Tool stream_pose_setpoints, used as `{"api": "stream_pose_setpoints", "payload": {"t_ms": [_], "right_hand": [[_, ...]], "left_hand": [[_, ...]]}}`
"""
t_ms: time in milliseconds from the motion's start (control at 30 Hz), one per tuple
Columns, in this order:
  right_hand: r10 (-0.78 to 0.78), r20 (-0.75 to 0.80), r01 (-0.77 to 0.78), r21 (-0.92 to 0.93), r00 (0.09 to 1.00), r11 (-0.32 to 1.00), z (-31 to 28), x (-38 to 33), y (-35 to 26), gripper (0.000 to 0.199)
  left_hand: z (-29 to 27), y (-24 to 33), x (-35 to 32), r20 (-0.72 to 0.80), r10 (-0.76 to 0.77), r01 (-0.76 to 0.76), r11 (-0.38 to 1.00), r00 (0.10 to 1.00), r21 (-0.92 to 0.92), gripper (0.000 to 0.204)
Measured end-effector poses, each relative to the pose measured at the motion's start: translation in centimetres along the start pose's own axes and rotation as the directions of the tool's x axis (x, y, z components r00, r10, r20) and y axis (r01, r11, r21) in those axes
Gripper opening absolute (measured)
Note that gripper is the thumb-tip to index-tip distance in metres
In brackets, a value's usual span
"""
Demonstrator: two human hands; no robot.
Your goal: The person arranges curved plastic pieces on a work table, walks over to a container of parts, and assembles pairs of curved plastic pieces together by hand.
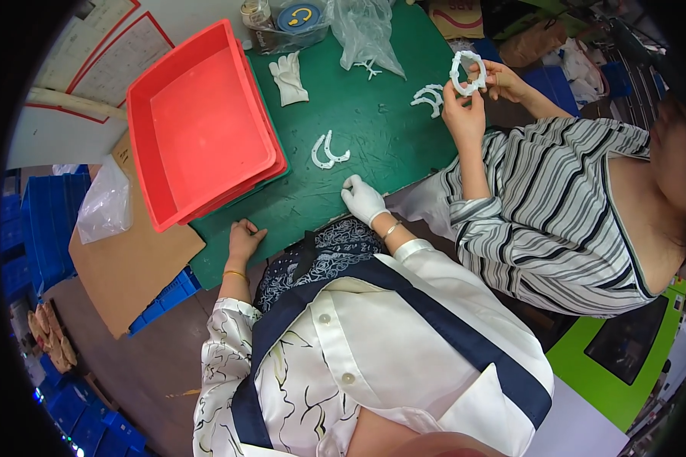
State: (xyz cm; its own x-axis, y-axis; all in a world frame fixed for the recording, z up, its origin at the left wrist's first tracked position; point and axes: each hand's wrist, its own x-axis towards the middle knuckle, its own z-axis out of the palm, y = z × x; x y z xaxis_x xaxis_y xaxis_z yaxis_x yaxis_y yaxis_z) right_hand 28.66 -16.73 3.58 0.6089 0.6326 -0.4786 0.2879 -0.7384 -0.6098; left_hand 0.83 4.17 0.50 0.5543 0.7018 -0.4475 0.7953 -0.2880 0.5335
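My left hand, bare with a bangle at the wrist, rests on the near edge of the green table, its fingers curled in and nothing seen in them. In a white glove, my right hand lies at the same edge, loosely closed, with no object showing in it. Beyond it on the table lies a pair of white curved plastic pieces, shaped like crescents with small knobs; neither hand touches them. At the right, another person's hands hold up a white ring-shaped plastic piece.
Stacked red plastic trays stand at the table's left. Farther back lie a white glove, a clear plastic bag and a small branched white piece. More curved pieces lie near the co-worker. Cardboard is left of the table.
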Motion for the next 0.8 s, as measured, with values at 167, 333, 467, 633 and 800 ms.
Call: {"api": "stream_pose_setpoints", "payload": {"t_ms": [167,333,467,633,800], "right_hand": [[0.008,-0.085,-0.008,-0.001,0.996,1.0,0.4,0.7,0.7,0.025],[0.251,0.134,-0.285,0.479,0.959,0.83,-0.8,1.4,0.1,0.038],[0.252,0.133,-0.28,0.597,0.959,0.751,-0.8,1.8,0.2,0.038],[0.313,0.149,-0.338,0.592,0.938,0.732,-1.2,2.4,0.8,0.042],[0.374,0.2,-0.416,0.589,0.906,0.693,-2.4,2.7,-1.0,0.045]], "left_hand": [[-0.1,0.4,-0.1,-0.016,0.0,0.0,1.0,1.0,0.004,0.033],[-0.2,0.9,-0.3,-0.006,-0.034,0.033,0.999,0.999,-0.029,0.032],[-0.6,1.3,-0.7,-0.014,-0.029,0.028,0.999,0.999,-0.029,0.03],[-0.9,2.6,-0.4,-0.016,0.035,-0.035,0.999,0.999,-0.04,0.028],[-0.3,1.9,-0.8,0.002,0.056,-0.054,0.977,0.998,-0.206,0.032]]}}
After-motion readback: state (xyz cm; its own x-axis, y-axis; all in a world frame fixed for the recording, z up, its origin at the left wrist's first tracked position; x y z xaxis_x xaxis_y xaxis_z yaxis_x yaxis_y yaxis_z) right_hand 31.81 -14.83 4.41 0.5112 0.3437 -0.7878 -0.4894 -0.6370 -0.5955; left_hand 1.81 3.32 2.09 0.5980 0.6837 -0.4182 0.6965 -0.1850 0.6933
